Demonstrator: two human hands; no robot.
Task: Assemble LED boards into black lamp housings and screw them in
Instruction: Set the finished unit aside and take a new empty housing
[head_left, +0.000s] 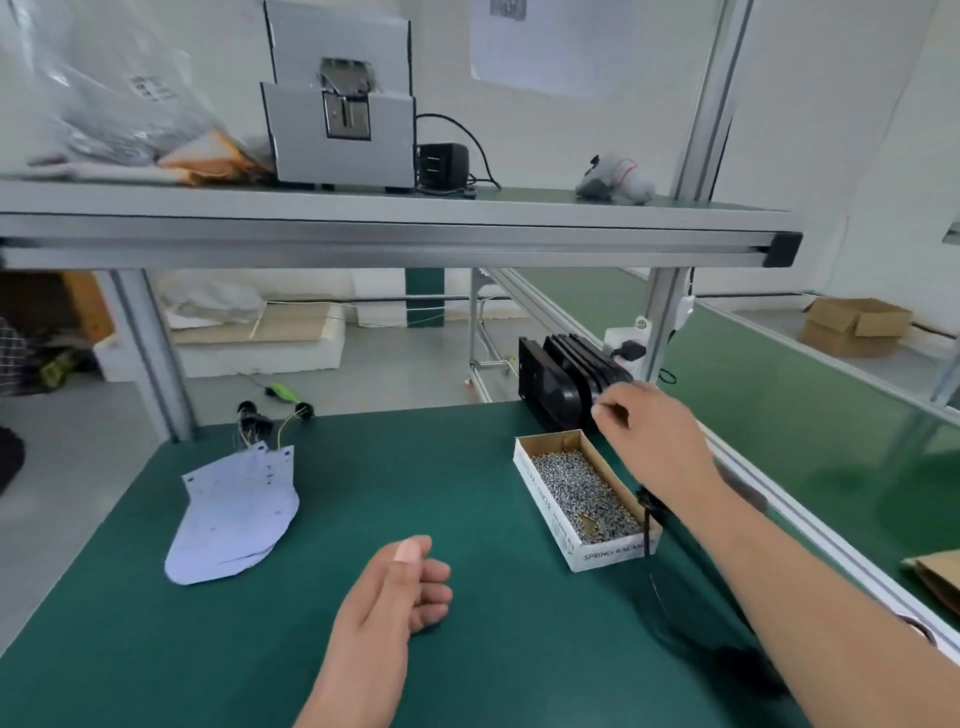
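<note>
while the left hand (400, 592) lies on the mat (415, 467) with fingers loosely curled and nothing in it, the right hand (649, 431) reaches to the housings (561, 384), a row of black shells standing on edge at the far right corner of the mat, just behind the screw box (540, 486). its curled fingertips sit at the upper rim of the row, but whether they already pinch a shell or only touch it cannot be told from here. the boards (239, 509) lie in a loose pile on the left of the mat, well apart from the housings, with wires trailing off their far end.

a housing looks like moulded plastic: light, stiff, and smooth enough to slip from a loose pinch. since the shells lean on one another, pulling one could tip the rest, so the best hold is probably thumb and fingers across the top rim of an end one, lifting it straight up. the boards look thin and flat, better taken by the edges, clear of the wires.
</note>
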